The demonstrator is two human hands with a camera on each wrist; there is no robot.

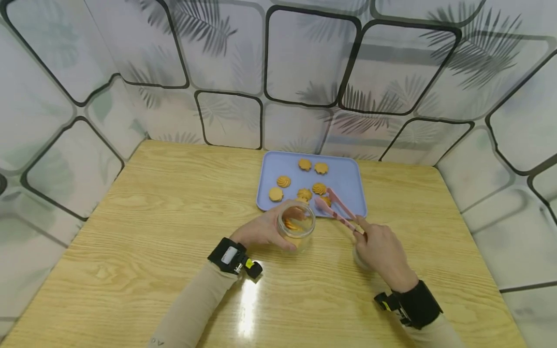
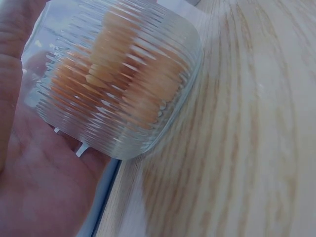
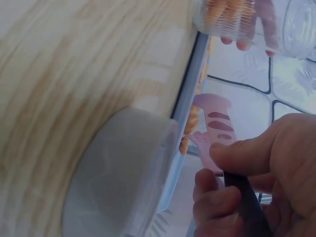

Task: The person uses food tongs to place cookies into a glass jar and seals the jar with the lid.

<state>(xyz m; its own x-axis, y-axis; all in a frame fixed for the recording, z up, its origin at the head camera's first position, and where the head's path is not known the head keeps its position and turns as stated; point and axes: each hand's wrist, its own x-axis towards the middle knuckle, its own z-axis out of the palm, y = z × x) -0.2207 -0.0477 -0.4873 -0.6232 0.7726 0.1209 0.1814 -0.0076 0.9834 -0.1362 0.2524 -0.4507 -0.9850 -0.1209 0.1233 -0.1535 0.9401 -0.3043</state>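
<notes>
My left hand grips a clear glass jar, its mouth tipped toward me in the head view. Inside the ribbed jar are several cookies, seen through the glass in the left wrist view. Pink tongs with a dark handle are pinched in my right hand. The tong tips spread around a cookie at the front of a blue tray; whether they touch it I cannot tell. Several other golden cookies lie on the tray, some swirled and some scalloped.
A whitish round object, perhaps a lid or shallow cup, stands on the wooden table under my right hand, mostly hidden in the head view. Behind the tray hangs a patterned curtain, which also closes off both sides.
</notes>
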